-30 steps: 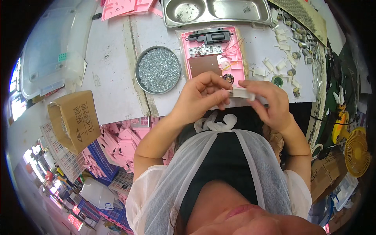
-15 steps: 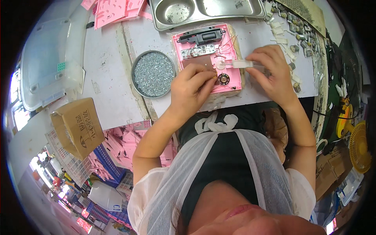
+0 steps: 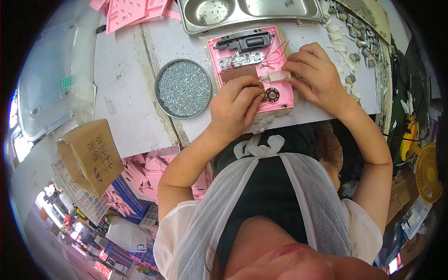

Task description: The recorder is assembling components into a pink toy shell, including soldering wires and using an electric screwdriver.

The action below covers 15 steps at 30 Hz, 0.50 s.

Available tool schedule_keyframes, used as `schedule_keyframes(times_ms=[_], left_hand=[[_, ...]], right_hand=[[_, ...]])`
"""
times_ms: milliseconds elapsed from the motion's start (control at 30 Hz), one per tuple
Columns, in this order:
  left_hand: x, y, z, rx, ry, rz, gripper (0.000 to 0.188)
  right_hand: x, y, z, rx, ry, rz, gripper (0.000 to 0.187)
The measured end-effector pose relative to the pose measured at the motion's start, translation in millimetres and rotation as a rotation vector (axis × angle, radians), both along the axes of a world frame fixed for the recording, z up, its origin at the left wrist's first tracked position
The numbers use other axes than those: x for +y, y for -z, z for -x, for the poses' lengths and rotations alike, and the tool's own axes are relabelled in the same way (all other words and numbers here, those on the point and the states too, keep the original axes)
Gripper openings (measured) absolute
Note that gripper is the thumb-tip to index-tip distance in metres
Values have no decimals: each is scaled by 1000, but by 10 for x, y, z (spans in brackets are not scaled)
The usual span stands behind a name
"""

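A pink plastic casing point(image 3: 284, 100) lies open on a wrapped pad in front of me. It holds a black plastic module point(image 3: 245, 42), a metal plate point(image 3: 240, 60), thin wires, a brown panel point(image 3: 240, 73) and a small round black speaker point(image 3: 272, 94). My right hand point(image 3: 319, 79) pinches a whitish translucent plastic part point(image 3: 276, 76) at its right end, over the casing just above the speaker. My left hand point(image 3: 235, 105) is closed over the casing's lower left, fingertips beside the speaker. Something small and yellowish shows at those fingertips, too small to name.
Left of the casing stands a round tray of small screws point(image 3: 184, 88). A metal compartment tray point(image 3: 252, 21) sits at the back, pink panels point(image 3: 135, 14) at the back left. Small motors and white parts point(image 3: 354, 42) lie to the right. A cardboard box point(image 3: 91, 156) stands at the left.
My right hand has brought the whitish plastic part slightly left and tilted it, lower over the casing. My left hand stays pinched beside the speaker. The whole view has shifted a little.
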<state>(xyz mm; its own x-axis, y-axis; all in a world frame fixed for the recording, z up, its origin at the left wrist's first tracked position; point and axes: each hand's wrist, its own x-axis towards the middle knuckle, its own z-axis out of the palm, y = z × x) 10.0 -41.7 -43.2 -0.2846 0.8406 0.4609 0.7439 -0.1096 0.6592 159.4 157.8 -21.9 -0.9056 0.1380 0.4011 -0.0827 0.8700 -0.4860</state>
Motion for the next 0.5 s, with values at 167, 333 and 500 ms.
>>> schedule_keyframes(times_ms=[167,333,500], left_hand=[[27,-41,49,128,98,61,21],[92,-141,170,299,270,222,19],[151,-245,167,330,305,261,22]], right_hand=[[-94,-62,80,16,-12,-138,27],[-111,6,74,-58,13,-162,28],[-12,-74,-125,7,145,-14,27]])
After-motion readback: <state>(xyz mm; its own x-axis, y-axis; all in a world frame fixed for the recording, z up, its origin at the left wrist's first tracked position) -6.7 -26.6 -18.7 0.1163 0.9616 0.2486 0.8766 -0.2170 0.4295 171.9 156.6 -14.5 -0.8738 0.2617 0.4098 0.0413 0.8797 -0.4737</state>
